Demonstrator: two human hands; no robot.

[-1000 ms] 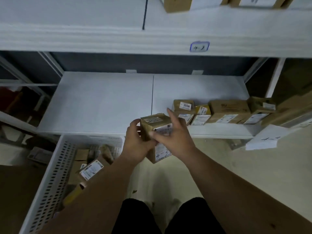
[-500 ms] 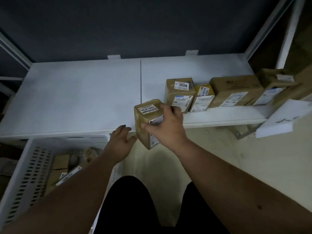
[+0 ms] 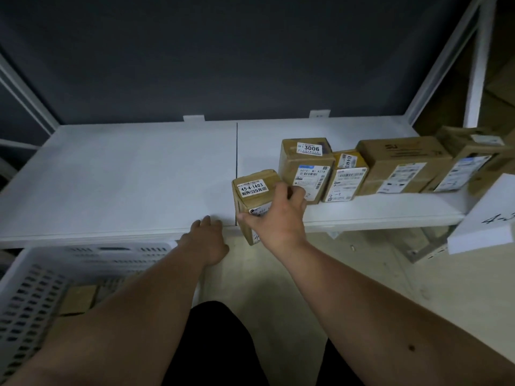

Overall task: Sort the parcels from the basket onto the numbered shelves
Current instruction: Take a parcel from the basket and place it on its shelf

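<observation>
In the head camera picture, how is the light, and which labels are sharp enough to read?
Head view: the light is dim, brightest on the white shelf, and the back wall is dark. The label "45-4-1403" on the parcel in the right hand and "3006" on the neighbouring box read clearly. Labels further right are blurred. The wide lens bends the shelf posts, and the basket at the lower left looks soft.

shelf (image 3: 117, 174) left half free | parcels (image 3: 362, 171) block right

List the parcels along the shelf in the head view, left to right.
Parcel labelled 45-4-1403, gripped by the right hand → parcel labelled 3006 → small yellow-topped parcel → wide brown box → tilted parcel at the right end.
</observation>
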